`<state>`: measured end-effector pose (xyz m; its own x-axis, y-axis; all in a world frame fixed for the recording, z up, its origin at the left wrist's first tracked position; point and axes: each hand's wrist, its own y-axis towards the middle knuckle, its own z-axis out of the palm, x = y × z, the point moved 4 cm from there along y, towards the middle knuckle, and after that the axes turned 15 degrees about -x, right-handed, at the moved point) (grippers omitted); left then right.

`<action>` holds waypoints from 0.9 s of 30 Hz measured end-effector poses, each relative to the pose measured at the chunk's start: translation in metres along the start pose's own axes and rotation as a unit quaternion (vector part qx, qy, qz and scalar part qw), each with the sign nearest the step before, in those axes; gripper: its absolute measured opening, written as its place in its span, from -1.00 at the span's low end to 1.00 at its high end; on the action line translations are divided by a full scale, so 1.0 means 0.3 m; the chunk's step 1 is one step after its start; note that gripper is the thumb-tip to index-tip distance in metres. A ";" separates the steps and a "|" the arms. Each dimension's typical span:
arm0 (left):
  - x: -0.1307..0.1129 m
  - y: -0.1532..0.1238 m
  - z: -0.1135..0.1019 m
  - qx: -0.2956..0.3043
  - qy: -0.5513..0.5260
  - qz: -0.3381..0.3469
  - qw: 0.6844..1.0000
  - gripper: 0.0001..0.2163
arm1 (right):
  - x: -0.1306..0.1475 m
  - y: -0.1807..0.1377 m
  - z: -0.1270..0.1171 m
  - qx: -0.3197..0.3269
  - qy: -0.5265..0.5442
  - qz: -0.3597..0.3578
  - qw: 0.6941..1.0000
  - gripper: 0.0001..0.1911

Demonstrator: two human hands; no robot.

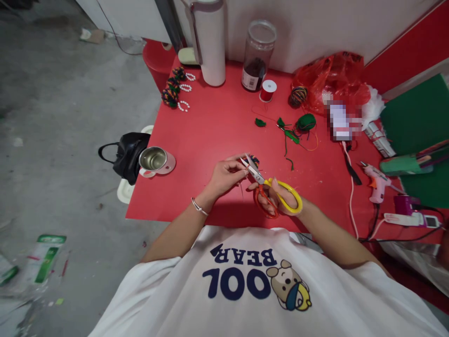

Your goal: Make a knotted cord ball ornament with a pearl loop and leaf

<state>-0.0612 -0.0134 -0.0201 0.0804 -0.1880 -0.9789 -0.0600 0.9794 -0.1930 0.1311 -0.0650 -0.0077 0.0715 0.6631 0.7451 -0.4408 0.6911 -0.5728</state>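
Observation:
Over the front middle of the red table (206,135), my right hand (275,196) grips scissors (259,177) with one yellow and one red handle loop. Their blades are parted and point up-left, toward the fingertips of my left hand (228,175). That hand is closed in a pinch on a small multicoloured yarn piece (253,161), which lies partly behind the blades. A thin dark strand hangs below my left fingers. Further back lie a green yarn ball (306,122), green yarn scraps (291,136) and a small green knitted piece (260,122).
Multicoloured yarn pieces (170,97) with bead loops sit at the back left, near a white flask (210,42). A metal cup (156,161) stands at the left edge. A jar (258,56), thread spool (268,91) and red bag (326,75) line the back; a pink glue gun (378,185) lies right.

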 end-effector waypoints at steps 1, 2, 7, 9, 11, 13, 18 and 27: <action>0.001 0.000 0.001 -0.001 0.000 -0.004 1.000 -0.76 | 0.000 0.000 0.002 0.001 0.003 -0.003 1.000 -0.18; 0.003 0.001 0.001 -0.002 0.001 -0.004 1.000 -0.75 | -0.001 0.000 0.003 0.002 0.005 -0.008 1.000 -0.19; 0.009 0.004 0.002 -0.003 -0.003 0.006 1.000 -0.77 | -0.004 -0.005 0.004 0.009 0.006 -0.040 0.999 -0.26; 0.005 0.002 0.001 0.000 -0.011 0.007 1.000 -0.78 | -0.005 -0.008 0.000 0.009 0.003 -0.045 0.999 -0.28; 0.002 -0.001 0.000 0.005 -0.013 0.001 1.000 -0.78 | -0.008 -0.009 -0.005 0.007 0.000 -0.042 0.999 -0.29; 0.002 -0.003 0.000 0.004 -0.008 -0.013 1.000 -0.77 | -0.010 -0.008 -0.007 0.008 -0.003 -0.038 0.999 -0.29; -0.005 -0.003 0.008 0.003 0.004 0.017 1.000 -0.81 | -0.007 -0.007 -0.002 0.010 -0.010 -0.061 0.998 -0.24; 0.008 0.004 0.013 0.015 -0.007 0.066 0.998 -0.87 | -0.025 -0.009 -0.015 -0.001 -0.008 -0.042 0.999 -0.29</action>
<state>-0.0571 -0.0123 -0.0224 0.0874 -0.0556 -0.9946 -0.0418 0.9974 -0.0595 0.1357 -0.0706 -0.0132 0.0928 0.5982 0.7960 -0.4320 0.7444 -0.5091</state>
